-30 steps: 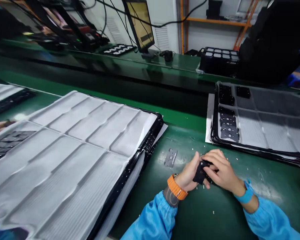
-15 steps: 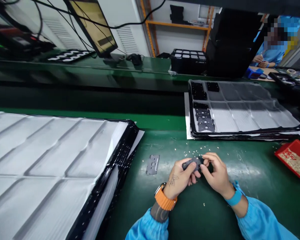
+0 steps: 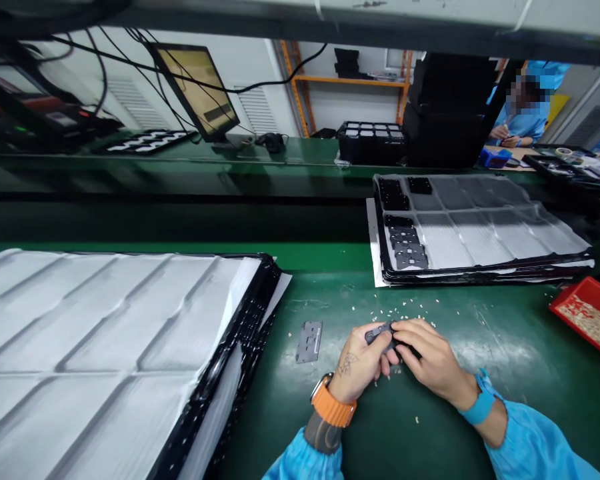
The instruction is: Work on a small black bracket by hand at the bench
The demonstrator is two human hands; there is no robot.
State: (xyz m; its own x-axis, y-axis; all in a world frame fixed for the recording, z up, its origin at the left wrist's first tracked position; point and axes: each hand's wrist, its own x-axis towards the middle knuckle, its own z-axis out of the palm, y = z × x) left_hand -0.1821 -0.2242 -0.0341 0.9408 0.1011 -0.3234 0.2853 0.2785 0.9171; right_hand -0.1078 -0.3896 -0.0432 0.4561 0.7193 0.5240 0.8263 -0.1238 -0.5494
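Note:
My left hand (image 3: 361, 360) is closed around a small dark grey flat part (image 3: 379, 332), its thumb lying across the top. Over the right end of that part, my right hand (image 3: 429, 353) has its fingers bent and pressed against it; they hide that end, and whether anything tiny sits between the fingertips cannot be seen. A similar thin grey plate (image 3: 309, 342) with small cut-outs lies flat on the green table (image 3: 345, 440), left of my hands. Tiny pale bits (image 3: 393, 312) are scattered on the table just beyond and beneath the hands.
A stack of large trays (image 3: 130, 313) with white-looking compartments takes up the left. At back right, another tray stack (image 3: 485, 230) holds several dark plates in its left compartments. A red bin (image 3: 590, 317) of pale bits stands at right. Another person (image 3: 523, 110) sits beyond.
My right hand has moved in over the part, its fingers now covering the right end. The head view has tilted up slightly, so the scene sits lower.

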